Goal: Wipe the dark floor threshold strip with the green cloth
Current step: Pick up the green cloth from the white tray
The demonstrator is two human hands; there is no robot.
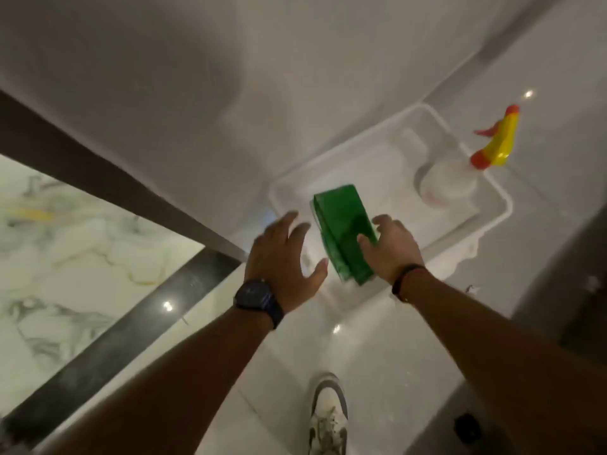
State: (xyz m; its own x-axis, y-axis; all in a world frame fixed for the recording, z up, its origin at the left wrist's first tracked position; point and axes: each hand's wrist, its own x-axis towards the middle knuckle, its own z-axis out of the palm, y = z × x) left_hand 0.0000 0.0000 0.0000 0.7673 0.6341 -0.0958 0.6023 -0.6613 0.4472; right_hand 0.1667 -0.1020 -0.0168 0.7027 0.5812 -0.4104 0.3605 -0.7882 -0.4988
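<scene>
A folded green cloth (pixel 343 229) lies in a white tray (pixel 492 221) on the pale floor. My right hand (pixel 392 246) rests at the cloth's right edge, fingers spread and touching it, not closed around it. My left hand (pixel 282 254), wearing a dark watch, hovers open just left of the cloth without touching it. The dark threshold strip (pixel 108 343) runs diagonally at lower left, between the white floor and a marble-patterned floor.
A spray bottle with a yellow and orange head (pixel 496 139) stands in the tray's far right corner. A white wall rises behind the tray. My white shoe (pixel 328 418) is at the bottom centre. A dark object (pixel 468 426) lies at lower right.
</scene>
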